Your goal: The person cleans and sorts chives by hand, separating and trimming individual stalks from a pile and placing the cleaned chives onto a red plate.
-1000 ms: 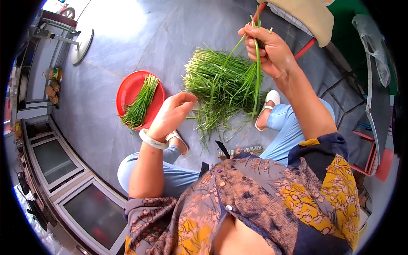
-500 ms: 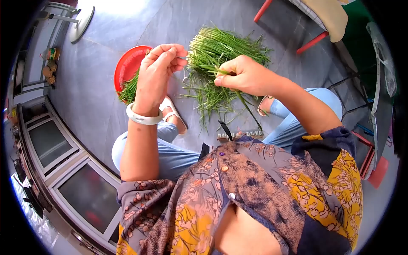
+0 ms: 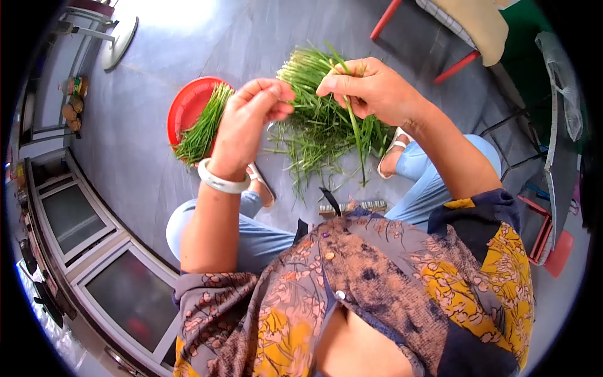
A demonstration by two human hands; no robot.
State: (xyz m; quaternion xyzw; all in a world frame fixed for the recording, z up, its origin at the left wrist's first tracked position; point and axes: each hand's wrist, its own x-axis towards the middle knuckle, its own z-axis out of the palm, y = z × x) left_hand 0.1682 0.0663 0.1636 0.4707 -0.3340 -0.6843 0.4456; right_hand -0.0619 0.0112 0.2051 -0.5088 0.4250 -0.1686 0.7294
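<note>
Much of the scene is grey, marble-patterned floor (image 3: 251, 44), running broadly to the far side. Dark-glass cabinet doors in pale frames (image 3: 132, 298) edge it on the near left; a seat draped in cream cloth (image 3: 480, 25), on red legs, edges it at far right.

Both arms reach forward over the knees, elbows bent, forearms angled inward. Knees in light blue jeans spread wide, leaving a gap of floor between them.

Large heap of long, thin green stalks (image 3: 301, 94) on the floor, far centre, pale ends to the left, loose strands straggling toward the near side. Left of it, a shallow round red dish (image 3: 182, 107); a strip of floor separates the two, partly hidden by the left arm. In the dish, a neat bundle of green stalks (image 3: 204, 129) slants along the right side.

Right hand (image 3: 380, 94) raised in front of the heap, palm inward, thumb and fingers pinching a few loose green stalks (image 3: 353, 125) that hang toward the near side. Left hand (image 3: 250, 116) opposite, across a small gap, fingers curled toward the thumb; cannot tell whether anything lies between them. Smallest noted: smooth white bangle (image 3: 223, 178) around the left wrist.
</note>
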